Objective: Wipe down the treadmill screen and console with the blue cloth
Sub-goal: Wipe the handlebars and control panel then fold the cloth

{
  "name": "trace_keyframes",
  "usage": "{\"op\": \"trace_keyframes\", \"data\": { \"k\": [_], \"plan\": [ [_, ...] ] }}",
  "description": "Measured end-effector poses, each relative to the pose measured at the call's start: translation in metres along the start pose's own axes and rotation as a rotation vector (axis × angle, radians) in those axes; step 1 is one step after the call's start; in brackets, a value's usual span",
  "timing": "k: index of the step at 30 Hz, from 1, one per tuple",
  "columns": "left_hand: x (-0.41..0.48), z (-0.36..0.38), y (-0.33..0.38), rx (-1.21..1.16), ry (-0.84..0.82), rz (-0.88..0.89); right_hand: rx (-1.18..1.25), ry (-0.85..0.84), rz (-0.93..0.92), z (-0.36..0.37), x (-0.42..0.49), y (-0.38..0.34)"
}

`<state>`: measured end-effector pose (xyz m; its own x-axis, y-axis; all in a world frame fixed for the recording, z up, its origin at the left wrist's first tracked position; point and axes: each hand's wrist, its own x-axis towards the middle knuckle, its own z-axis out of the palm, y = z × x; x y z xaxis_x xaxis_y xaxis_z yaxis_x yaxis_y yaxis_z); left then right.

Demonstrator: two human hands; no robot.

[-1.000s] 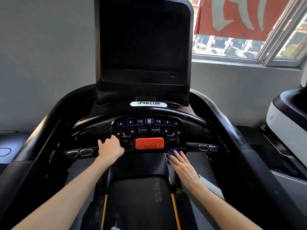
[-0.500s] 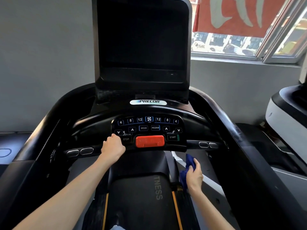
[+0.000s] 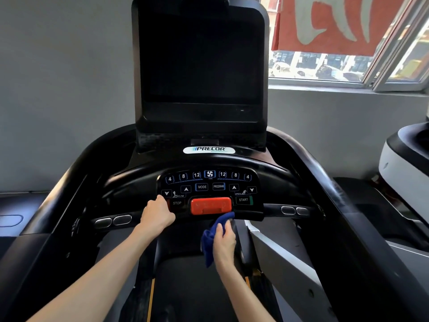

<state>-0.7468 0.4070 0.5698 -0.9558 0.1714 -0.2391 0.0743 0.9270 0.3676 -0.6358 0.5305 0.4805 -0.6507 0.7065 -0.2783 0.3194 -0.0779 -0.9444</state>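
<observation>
A grey wall (image 3: 58, 89) fills the left side of the view. On the treadmill's left handlebar sit two oval metal contact sensors (image 3: 112, 221), side by side.

The left grip (image 3: 157, 216) rests on the lower left edge of the console (image 3: 274, 182), just beside the STOP button (image 3: 177, 202). Its fingers curl over that edge and appear to clasp it; the fingertips are hidden, so how firm the hold is cannot be confirmed.

Above the console, the treadmill screen (image 3: 199, 59) stands upright, dark and unlit. The PRECOR badge (image 3: 209, 149) lies between the screen base and the keypad. The red stop switch (image 3: 210, 205) occupies the lower centre of the console.

The blue cloth (image 3: 207, 247) is bunched and hangs below the console. Its upper tip touches, or lies just under, the console's lower edge beneath the red stop switch. The right grip (image 3: 224, 242) is closed around the blue cloth, with the thumb pressed against the fabric, and is positioned below the console and apart from the screen.

The START button (image 3: 243, 199) lies to the right of the red stop switch. A second pair of oval sensors (image 3: 294, 210) sits on the right handlebar.

On the right, a window (image 3: 325, 68) shows a red banner (image 3: 325, 24) across its upper part. A white-and-black machine (image 3: 404, 163) stands at the right edge.
</observation>
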Motion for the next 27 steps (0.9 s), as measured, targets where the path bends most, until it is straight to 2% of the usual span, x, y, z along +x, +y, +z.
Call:
{"op": "trace_keyframes", "data": {
  "k": [3,5,8,12,16,18,20,22,25,27],
  "plan": [
    [0.0,-0.001,0.004,-0.015,-0.017,-0.017,0.07,-0.052,0.059,-0.024,0.006,-0.001],
    [-0.002,-0.001,0.004,-0.021,-0.036,-0.026,0.17,0.037,0.125,-0.03,0.012,-0.004],
    [-0.005,-0.002,-0.004,-0.028,-0.077,0.006,0.144,0.113,0.127,-0.013,0.013,-0.011],
    [-0.003,-0.003,-0.008,-0.022,-0.067,0.04,0.066,-0.025,0.13,0.034,-0.008,-0.01],
    [0.0,0.0,0.006,-0.037,-0.044,-0.062,0.1,-0.091,0.126,0.032,-0.009,-0.006],
    [0.005,0.0,0.012,-0.045,-0.019,-0.091,0.114,-0.019,0.1,0.008,-0.005,-0.004],
    [0.008,-0.001,0.017,-0.014,-0.009,-0.089,0.128,0.156,0.077,-0.025,0.002,-0.01],
    [0.009,-0.002,0.019,0.016,0.005,-0.074,0.086,0.306,-0.033,-0.06,0.013,-0.023],
    [0.004,-0.002,0.023,0.041,0.029,-0.061,-0.163,0.296,-0.233,-0.094,0.043,-0.037],
    [0.002,-0.002,0.027,0.028,0.02,-0.056,-0.338,0.255,-0.283,-0.097,0.064,-0.032]
  ]
}}
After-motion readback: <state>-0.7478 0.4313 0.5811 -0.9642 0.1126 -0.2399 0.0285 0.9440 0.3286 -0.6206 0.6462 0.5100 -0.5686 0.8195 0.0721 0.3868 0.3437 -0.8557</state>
